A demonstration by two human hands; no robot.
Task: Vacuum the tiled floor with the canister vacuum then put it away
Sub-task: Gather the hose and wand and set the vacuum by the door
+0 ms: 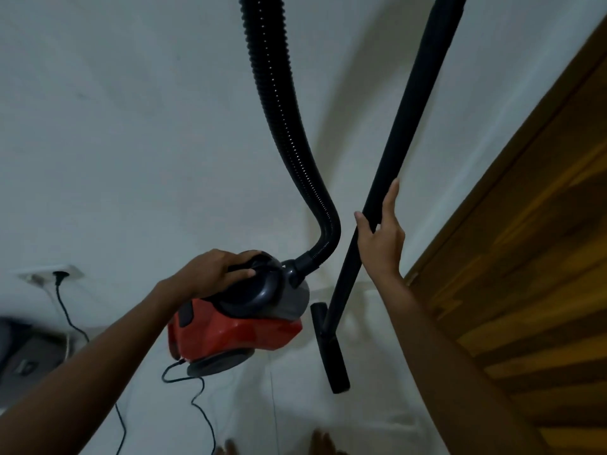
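The red and grey canister vacuum (236,326) hangs above the white tiled floor (377,405), carried by its dark top handle, which my left hand (216,274) grips. A ribbed black hose (282,119) rises from its front and leaves the top of the frame. The long black wand (410,126) stands tilted against the white wall, with its floor nozzle (331,353) down by the floor. My right hand (381,238) rests on the wand with straight fingers, the thumb on the wand's left side.
A wooden door (525,257) fills the right side. The vacuum's black cord (197,399) trails over the floor, and a plug sits in a wall socket (59,275) at the left. A dark blurred object (26,353) lies at the far left. My toes (322,443) show at the bottom edge.
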